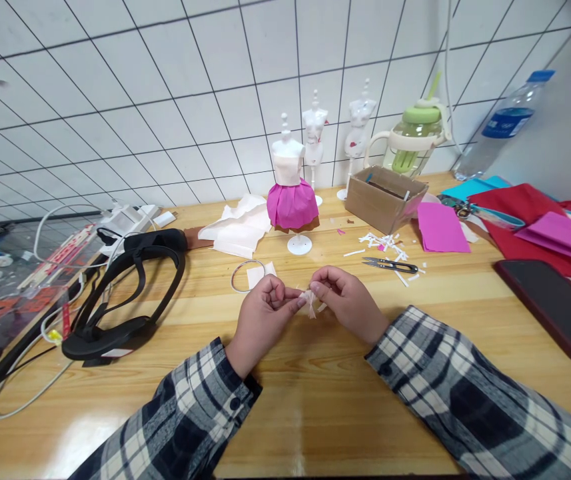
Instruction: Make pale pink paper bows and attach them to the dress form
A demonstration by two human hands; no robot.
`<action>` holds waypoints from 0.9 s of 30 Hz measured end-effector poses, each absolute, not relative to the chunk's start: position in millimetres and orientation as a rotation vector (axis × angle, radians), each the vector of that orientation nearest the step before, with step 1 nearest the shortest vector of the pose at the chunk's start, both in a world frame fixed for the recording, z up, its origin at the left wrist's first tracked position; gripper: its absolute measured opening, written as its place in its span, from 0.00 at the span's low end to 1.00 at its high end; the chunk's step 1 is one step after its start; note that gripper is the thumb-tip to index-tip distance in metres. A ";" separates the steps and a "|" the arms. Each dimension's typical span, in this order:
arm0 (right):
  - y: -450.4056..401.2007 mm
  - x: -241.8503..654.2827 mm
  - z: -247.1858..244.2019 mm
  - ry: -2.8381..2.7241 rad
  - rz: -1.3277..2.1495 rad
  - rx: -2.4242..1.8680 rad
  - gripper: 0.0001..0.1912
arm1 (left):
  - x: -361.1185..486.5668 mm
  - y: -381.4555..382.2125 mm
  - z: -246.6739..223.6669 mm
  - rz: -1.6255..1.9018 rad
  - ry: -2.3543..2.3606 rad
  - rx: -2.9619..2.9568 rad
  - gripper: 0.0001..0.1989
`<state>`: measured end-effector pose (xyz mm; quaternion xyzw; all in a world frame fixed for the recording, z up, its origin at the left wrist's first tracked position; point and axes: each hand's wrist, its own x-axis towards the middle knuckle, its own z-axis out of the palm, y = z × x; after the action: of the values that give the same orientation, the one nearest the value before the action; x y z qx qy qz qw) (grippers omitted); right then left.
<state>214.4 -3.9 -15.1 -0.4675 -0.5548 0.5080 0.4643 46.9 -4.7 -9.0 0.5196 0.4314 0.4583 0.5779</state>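
Tile backs a wooden tabletop where a person in plaid sleeves works with both hands low over the near middle of the surface. A black looped headband lies to the left, a dark phone to the right. At the back, a dress form stands on its round base in a pale strapless top and a gathered magenta skirt, an outfit that looks largely complete; two more forms behind it show their white torsos uncovered. A cardboard box sits beside them. The left hand is curled, thumb and fingers closed on one side of a small piece; the right hand, likewise nearly closed, pinches the other side. Between the hands and the box lie black-handled snips near a scatter of white strips, evidence of cutting already done. Smallest of all, the pale gathered piece hangs between the fingertips, just above the wood, drawn in at its middle and flaring below. Its gathering appears well advanced, though securing and tidying it may remain; whether anything binds it cannot be told.
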 end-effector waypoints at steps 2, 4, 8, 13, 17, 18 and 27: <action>-5.9 214.4 -13.3 -1.417 1.265 -1.137 0.10 | 46.3 -4.4 -8.9 1.067 1.012 1.214 0.21; -7.9 214.2 -12.1 -1.480 1.250 -1.131 0.11 | 46.2 -4.5 -8.2 1.070 1.039 1.228 0.21; -8.3 213.6 -12.6 -1.532 1.134 -1.169 0.09 | 46.5 -5.0 -7.6 1.071 1.086 1.248 0.22; -4.5 214.0 -16.0 -1.460 1.124 -1.194 0.07 | 46.1 -4.4 -8.2 1.069 1.072 1.222 0.21; -3.2 214.5 -17.2 -1.376 1.186 -1.180 0.09 | 45.5 -3.0 -7.8 1.082 1.040 1.176 0.21; -3.2 214.5 -17.1 -1.371 1.196 -1.174 0.09 | 45.3 -2.7 -7.6 1.078 1.043 1.177 0.20; -3.8 213.9 -14.6 -1.362 1.224 -1.146 0.09 | 46.6 -5.0 -8.8 0.858 0.999 1.219 0.18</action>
<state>213.9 -3.8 -14.6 -0.4680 -0.5561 0.4999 0.4710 46.6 -5.0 -8.8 0.5308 0.4351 0.3736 0.6240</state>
